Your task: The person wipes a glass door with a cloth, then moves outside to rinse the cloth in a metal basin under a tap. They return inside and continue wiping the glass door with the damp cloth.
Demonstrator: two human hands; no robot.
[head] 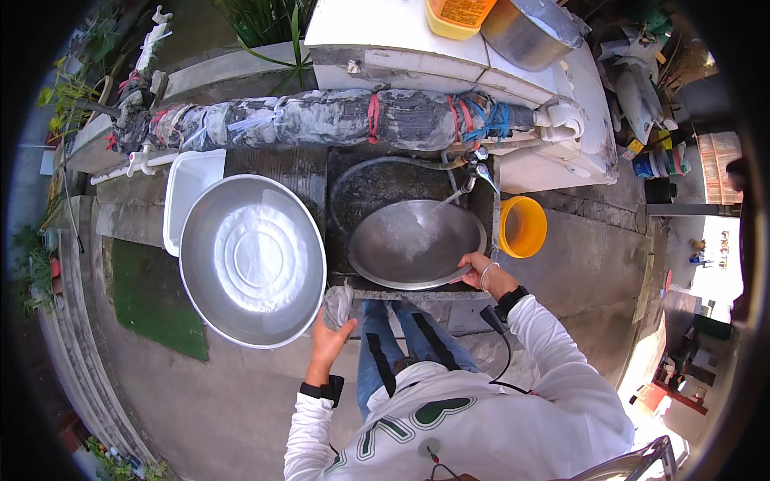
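My right hand [479, 272] grips the near right rim of a metal basin [385, 246], which sits tilted in the dark stone sink [355, 180]. From the faucet [479, 171], water runs into this basin. In my left hand [329, 343] is a crumpled grey cloth [338, 306], held between thumb and fingers beside the near right rim of a large, shiny aluminum basin [258, 252]. That large basin rests left of the sink, over part of a white plastic tub [195, 174]. Whether my left fingers also touch its rim cannot be told.
A yellow bucket [523, 227] stands right of the sink. Behind it runs a wrapped pipe [325, 117] tied with cords. A white tiled counter [391, 27] holds a yellow container [458, 17] and a metal pot [532, 36]. Green matting [153, 297] lies on the left.
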